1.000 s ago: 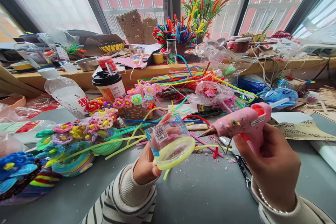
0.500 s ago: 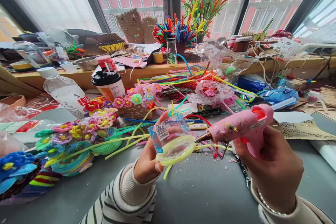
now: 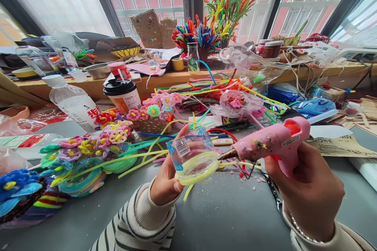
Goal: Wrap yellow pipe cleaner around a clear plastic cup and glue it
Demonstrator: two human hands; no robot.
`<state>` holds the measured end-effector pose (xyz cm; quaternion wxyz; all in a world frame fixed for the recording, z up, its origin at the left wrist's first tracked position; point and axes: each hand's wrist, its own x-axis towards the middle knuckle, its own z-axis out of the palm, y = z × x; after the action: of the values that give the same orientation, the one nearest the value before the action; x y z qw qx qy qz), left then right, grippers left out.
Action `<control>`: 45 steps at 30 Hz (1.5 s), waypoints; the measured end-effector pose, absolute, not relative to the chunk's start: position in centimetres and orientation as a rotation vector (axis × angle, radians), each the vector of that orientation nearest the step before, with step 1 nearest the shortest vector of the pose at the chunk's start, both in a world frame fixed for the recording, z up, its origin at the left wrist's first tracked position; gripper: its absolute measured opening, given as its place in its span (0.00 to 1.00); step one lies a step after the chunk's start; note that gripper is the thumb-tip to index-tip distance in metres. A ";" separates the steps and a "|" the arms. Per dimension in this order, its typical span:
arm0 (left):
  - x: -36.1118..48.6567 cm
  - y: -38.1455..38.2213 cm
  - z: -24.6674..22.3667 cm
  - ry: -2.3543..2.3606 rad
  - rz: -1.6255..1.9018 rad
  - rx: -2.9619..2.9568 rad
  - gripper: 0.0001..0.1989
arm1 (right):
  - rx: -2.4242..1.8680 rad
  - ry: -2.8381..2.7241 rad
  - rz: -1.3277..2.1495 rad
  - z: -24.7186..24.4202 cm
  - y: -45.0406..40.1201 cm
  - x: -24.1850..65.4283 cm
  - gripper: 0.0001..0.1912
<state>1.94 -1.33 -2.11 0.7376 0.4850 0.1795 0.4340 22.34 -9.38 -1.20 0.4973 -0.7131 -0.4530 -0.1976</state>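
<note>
My left hand (image 3: 165, 182) is closed around a clear plastic cup (image 3: 193, 145) with a barcode label, tilted so its round end faces me. A pale yellow pipe cleaner (image 3: 203, 176) runs round that end, and a loose length hangs below it. My right hand (image 3: 308, 188) grips a pink hot glue gun (image 3: 271, 141) by its handle. The gun's metal nozzle points left, its tip at or very close to the yellow-wrapped rim; whether it touches I cannot tell.
Pipe-cleaner flowers (image 3: 100, 143) crowd the left, near a tilted water bottle (image 3: 75, 102) and a lidded paper cup (image 3: 123, 96). Behind my hands lies a heap of loose pipe cleaners (image 3: 203, 90). Small scraps dot the grey tabletop (image 3: 218, 215). A cluttered wooden ledge (image 3: 165, 80) runs along the windows.
The glue gun and my right hand have shifted very slightly to the right at the rear, the nozzle staying by the rim. My left hand and the cup look nearly still.
</note>
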 end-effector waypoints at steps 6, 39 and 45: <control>2.0 -1.1 -2.5 0.326 0.968 1.036 0.52 | -1.737 -1.096 -0.483 -1.1 -9.4 22.3 0.22; 1.8 -1.1 -1.8 0.363 0.922 1.075 0.46 | -1.733 -1.103 -0.494 -1.2 -9.4 22.4 0.19; 1.6 -0.6 -2.6 0.291 0.931 1.096 0.46 | -1.725 -1.110 -0.496 -1.1 -9.5 22.3 0.19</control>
<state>1.60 -0.65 -2.58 0.7430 0.5000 0.1326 0.4247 22.34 -9.53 -1.11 0.4930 -0.7111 -0.4577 -0.2045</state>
